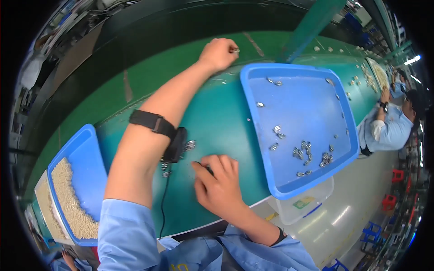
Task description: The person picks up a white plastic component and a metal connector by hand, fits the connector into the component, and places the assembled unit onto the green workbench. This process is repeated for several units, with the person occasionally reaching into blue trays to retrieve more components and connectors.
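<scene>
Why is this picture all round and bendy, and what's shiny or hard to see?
In the head view, the wide lens bends the green strip and leaves black corners; in the head view, pale glare streaks the floor, silvery pieces glint, and the small thing in the left hand is hard to make out.

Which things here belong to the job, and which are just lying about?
Seemingly in use:
- left hand, holding a small shiny piece
- right hand, at a small dark object
- metal pieces in the large blue tray

Seemingly lying about:
- red stools
- blue stools
</scene>
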`<state>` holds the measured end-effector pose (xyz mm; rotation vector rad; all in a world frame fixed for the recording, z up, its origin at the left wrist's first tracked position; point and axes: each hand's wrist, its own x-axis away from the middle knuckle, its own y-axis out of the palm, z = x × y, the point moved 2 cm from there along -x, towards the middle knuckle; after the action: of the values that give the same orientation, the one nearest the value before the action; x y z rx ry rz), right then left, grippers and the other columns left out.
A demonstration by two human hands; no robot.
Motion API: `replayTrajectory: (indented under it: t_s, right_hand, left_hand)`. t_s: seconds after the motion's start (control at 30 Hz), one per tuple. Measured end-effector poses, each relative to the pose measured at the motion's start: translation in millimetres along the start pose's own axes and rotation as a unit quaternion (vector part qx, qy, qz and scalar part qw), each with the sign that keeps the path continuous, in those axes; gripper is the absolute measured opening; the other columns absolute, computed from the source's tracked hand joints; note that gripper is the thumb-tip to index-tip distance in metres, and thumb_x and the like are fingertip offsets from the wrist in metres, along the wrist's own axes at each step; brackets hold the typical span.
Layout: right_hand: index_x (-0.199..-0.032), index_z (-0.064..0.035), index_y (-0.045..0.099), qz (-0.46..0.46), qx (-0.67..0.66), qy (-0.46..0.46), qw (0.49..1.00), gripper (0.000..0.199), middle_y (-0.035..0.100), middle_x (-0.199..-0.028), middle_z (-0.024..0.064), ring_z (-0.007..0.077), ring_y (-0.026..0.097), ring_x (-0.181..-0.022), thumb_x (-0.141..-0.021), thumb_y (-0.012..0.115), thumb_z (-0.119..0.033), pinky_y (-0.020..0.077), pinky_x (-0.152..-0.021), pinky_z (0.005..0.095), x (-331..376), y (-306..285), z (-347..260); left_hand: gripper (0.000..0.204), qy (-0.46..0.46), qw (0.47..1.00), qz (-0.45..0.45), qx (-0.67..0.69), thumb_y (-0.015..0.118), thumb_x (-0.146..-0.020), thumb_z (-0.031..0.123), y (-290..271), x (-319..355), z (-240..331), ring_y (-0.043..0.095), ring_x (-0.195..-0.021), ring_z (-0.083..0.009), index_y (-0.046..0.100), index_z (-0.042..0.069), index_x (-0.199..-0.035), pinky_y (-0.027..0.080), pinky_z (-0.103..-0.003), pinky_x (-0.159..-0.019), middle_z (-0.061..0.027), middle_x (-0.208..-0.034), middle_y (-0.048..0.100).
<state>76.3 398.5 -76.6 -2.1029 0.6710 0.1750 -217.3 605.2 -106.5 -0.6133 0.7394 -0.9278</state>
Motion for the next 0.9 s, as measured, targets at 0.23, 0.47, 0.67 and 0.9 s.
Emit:
replayTrajectory:
  t_s: [0.23, 0.47, 0.67, 0.9]
  right_hand:
    - [-0.101, -0.0016, 0.073, 0.031, -0.017, -0.020, 0.999, 0.026, 0.063, -0.102, 0.0155, 0.0330, 0.060, -0.098, -0.077, 0.066, 0.006, 0.0460, -0.088, 0.0439, 4.9, -2.5, 4.7]
    - [-0.108, 0.0013, 0.072, 0.002, -0.009, -0.081, 0.997, 0.021, 0.062, -0.101, 0.0153, 0.0313, 0.061, -0.093, -0.089, 0.062, 0.005, 0.0480, -0.080, 0.0397, 12.5, -2.9, 18.6]
    - [-0.110, 0.0034, 0.071, -0.033, -0.050, -0.107, 0.992, 0.019, 0.062, -0.102, 0.0139, 0.0285, 0.061, -0.091, -0.094, 0.060, 0.004, 0.0477, -0.077, 0.0384, 9.8, 1.7, 38.4]
    - [-0.109, 0.0055, 0.069, -0.045, 0.037, -0.050, 0.997, 0.014, 0.066, -0.106, 0.0127, 0.0261, 0.064, -0.095, -0.098, 0.064, 0.000, 0.0522, -0.092, 0.0395, 11.5, -20.7, 3.2]
  left_hand:
    - [0.065, -0.031, 0.995, -0.011, -0.095, 0.075, -0.072, 0.039, -77.6, 44.7, 71.4, 0.061, -0.127, -0.0376, 0.067, 0.008, -0.129, 0.048, -0.056, -0.099, -0.0211, -0.127, 0.067]
    - [0.039, 0.063, 0.997, 0.004, -0.045, 0.066, -0.087, 0.031, -197.8, 242.3, 131.9, 0.062, -0.109, -0.0330, 0.071, 0.005, -0.117, 0.034, -0.051, -0.098, -0.0178, -0.107, 0.066]
    - [0.024, -0.102, 0.973, 0.085, -0.191, 0.070, -0.092, 0.025, -252.3, 452.0, 121.6, 0.057, -0.110, -0.0249, 0.072, 0.008, -0.109, 0.032, -0.049, -0.096, -0.0080, -0.104, 0.064]
    - [0.024, -0.236, 0.867, 0.179, -0.401, 0.074, -0.089, 0.025, -251.7, 552.1, 76.0, 0.053, -0.115, -0.0247, 0.073, 0.006, -0.104, 0.033, -0.054, -0.100, -0.0087, -0.108, 0.061]
